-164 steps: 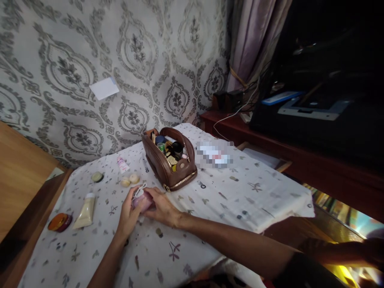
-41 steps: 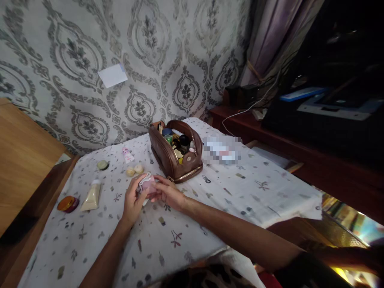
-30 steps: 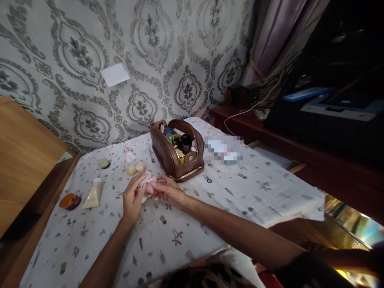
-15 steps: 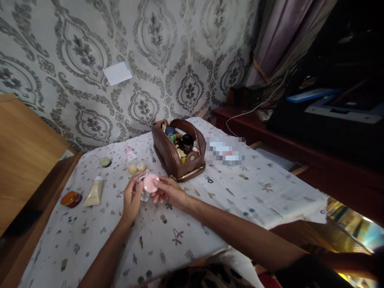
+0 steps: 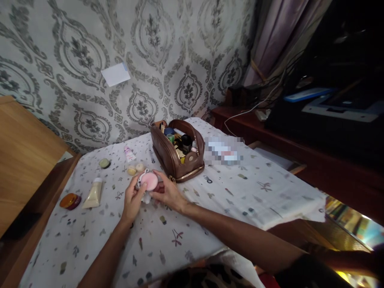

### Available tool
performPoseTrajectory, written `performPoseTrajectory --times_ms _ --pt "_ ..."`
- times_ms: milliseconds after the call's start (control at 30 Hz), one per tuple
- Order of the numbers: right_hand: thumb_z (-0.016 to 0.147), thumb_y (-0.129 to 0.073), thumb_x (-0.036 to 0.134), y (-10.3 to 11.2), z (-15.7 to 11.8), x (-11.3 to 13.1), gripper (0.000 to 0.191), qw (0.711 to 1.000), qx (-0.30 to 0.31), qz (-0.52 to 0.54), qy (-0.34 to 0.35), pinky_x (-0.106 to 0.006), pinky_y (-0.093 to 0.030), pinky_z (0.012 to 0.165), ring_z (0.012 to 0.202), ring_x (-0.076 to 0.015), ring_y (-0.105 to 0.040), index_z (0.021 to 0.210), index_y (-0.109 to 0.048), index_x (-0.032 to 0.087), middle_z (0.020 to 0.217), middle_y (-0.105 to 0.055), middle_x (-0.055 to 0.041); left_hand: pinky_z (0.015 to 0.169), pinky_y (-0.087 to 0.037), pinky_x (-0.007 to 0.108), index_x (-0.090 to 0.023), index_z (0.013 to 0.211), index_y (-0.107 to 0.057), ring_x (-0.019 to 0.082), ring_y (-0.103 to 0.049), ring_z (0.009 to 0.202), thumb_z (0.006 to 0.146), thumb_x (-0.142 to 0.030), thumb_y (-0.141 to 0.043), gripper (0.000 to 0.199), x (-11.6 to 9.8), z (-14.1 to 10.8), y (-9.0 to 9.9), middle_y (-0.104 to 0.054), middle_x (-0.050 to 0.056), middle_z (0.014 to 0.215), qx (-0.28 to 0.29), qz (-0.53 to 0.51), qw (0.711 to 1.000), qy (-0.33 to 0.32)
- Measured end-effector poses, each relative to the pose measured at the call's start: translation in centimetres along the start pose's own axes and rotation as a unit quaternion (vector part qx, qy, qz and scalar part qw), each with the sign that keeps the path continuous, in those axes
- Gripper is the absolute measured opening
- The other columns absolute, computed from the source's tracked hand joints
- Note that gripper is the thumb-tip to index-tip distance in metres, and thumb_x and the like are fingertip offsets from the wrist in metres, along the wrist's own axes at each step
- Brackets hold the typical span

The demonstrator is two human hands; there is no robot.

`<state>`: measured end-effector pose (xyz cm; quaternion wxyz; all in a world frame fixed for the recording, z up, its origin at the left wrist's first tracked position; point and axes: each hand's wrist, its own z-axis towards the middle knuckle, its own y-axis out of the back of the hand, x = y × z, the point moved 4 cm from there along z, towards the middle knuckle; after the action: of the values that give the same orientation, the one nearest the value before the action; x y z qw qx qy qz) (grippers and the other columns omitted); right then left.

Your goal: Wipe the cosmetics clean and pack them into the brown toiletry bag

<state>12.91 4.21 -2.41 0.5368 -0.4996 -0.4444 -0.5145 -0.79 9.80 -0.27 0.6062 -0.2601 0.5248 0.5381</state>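
Observation:
A round pink compact (image 5: 149,182) with a white cord is held between my two hands above the table. My left hand (image 5: 133,198) grips it from the left, thumb on its face. On the other side, the fingers of my right hand (image 5: 169,195) close around its right edge. Some clear, crinkled material (image 5: 146,198) shows beneath it. Just behind my hands lie small cream-coloured round pieces (image 5: 135,168). To the right of them stands an unzipped brown cosmetic bag (image 5: 177,160), filled with several small bottles and make-up items.
On the patterned white tablecloth (image 5: 186,224) at the left are an orange-lidded jar (image 5: 70,201), a beige tube (image 5: 93,193), a small green jar (image 5: 105,163) and a pink-white tube (image 5: 129,154). A blurred-out item (image 5: 224,151) lies right of the bag. A wooden panel (image 5: 27,156) borders the left.
My right thumb has come off the compact's face to its lower edge, and my left thumb now presses on the face. The compact has tilted and looks flatter pink. The bag stays put.

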Motion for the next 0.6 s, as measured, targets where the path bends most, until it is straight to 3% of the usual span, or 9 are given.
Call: performPoseTrajectory --times_ms 67,133,233,333,467,600 --pt "0.080 -0.072 0.035 0.5 -0.3 0.7 0.070 0.986 -0.040 -0.159 0.030 -0.027 -0.048 0.059 0.059 -0.0144 -0.060 0.142 -0.041 0.022 0.069 -0.059 0.0040 0.104 -0.045 0.033 -0.017 0.126 -0.062 0.025 -0.060 0.118 0.084 -0.046 -0.065 0.050 0.0 0.0 -0.1 -0.067 0.008 0.125 0.006 0.003 1.000 0.005" --pt "0.082 -0.070 0.040 1.0 -0.5 1.8 0.062 0.950 -0.066 -0.302 0.050 -0.030 -0.049 0.068 0.071 -0.0183 -0.064 0.137 -0.049 0.021 0.075 -0.063 0.0000 0.103 -0.046 0.034 -0.017 0.125 -0.063 0.025 -0.062 0.116 0.084 -0.046 -0.066 0.050 -0.1 -0.1 -0.1 -0.068 0.008 0.123 0.019 0.004 1.000 0.009" --pt "0.079 -0.072 0.049 1.2 -0.8 3.2 0.065 0.903 -0.068 -0.418 0.067 -0.034 -0.051 0.076 0.090 -0.0246 -0.066 0.135 -0.052 0.021 0.106 -0.065 -0.0092 0.104 -0.045 0.034 -0.017 0.121 -0.066 0.025 -0.061 0.115 0.084 -0.046 -0.064 0.047 -0.5 0.0 -0.1 -0.069 0.008 0.120 0.033 0.004 0.999 0.006" --pt "0.078 -0.072 0.051 1.0 -1.1 4.4 0.071 0.887 -0.045 -0.450 0.097 -0.035 -0.052 0.078 0.100 -0.0257 -0.065 0.138 -0.048 0.024 0.124 -0.055 -0.0119 0.101 -0.047 0.035 -0.017 0.113 -0.068 0.025 -0.063 0.112 0.085 -0.046 -0.062 0.041 -1.2 0.0 0.1 -0.071 0.007 0.113 0.028 0.024 0.999 -0.016" --pt "0.082 -0.068 0.046 1.0 -1.5 5.9 0.063 0.886 -0.022 -0.435 0.156 -0.034 -0.053 0.080 0.103 -0.0237 -0.063 0.137 -0.047 0.023 0.121 -0.054 -0.0100 0.087 -0.052 0.031 -0.018 0.103 -0.068 0.021 -0.066 0.094 0.086 -0.046 -0.060 0.034 -3.3 0.1 0.1 -0.072 0.004 0.097 -0.003 0.074 0.995 -0.064" --pt "0.081 -0.069 0.042 2.1 -2.0 7.9 0.057 0.888 -0.048 -0.430 0.158 -0.034 -0.053 0.079 0.102 -0.0240 -0.062 0.132 -0.050 0.022 0.118 -0.054 -0.0094 0.078 -0.050 0.027 -0.019 0.099 -0.066 0.018 -0.063 0.084 0.090 -0.043 -0.056 0.027 -6.4 0.3 -0.7 -0.068 0.001 0.089 -0.014 0.164 0.980 -0.111"
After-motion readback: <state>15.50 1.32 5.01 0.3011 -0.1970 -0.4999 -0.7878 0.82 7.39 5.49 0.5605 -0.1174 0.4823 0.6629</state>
